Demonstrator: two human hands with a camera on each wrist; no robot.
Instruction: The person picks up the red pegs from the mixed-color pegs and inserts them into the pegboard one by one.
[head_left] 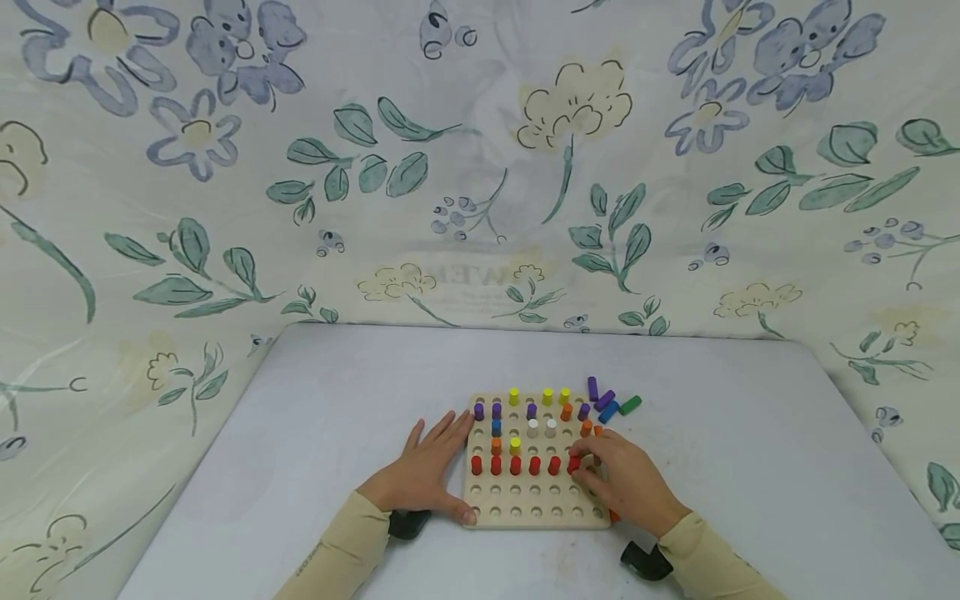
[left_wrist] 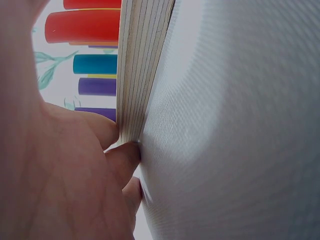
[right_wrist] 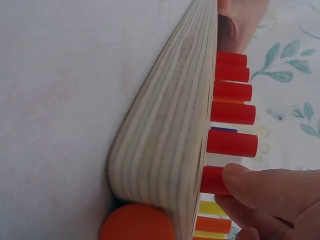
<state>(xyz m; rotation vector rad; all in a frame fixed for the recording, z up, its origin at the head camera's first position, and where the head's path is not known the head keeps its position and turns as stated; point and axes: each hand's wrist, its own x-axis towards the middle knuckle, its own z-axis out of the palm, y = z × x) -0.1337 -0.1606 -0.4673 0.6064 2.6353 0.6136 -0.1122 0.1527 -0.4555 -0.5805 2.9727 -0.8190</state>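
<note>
A wooden pegboard (head_left: 540, 520) lies flat on the white table, with round holes and coloured pegs standing in rows. My right hand (head_left: 628, 477) is over its right side and pinches a red peg (right_wrist: 211, 180) between thumb and finger. That peg stands upright against the board, at the right end of a row of red pegs (head_left: 515, 466). Behind that row stand yellow, purple, blue, white and orange pegs. My left hand (head_left: 423, 468) has its fingers spread along the board's left edge, the thumb near the front left corner. Part of the board's right side is hidden under my right hand.
Loose purple pegs (head_left: 592, 388), a blue peg (head_left: 608, 412) and a green peg (head_left: 631, 405) lie by the board's far right corner. An orange peg (right_wrist: 137, 224) rests beside the board's near right corner. A flower-patterned cloth (head_left: 480, 167) hangs behind the table.
</note>
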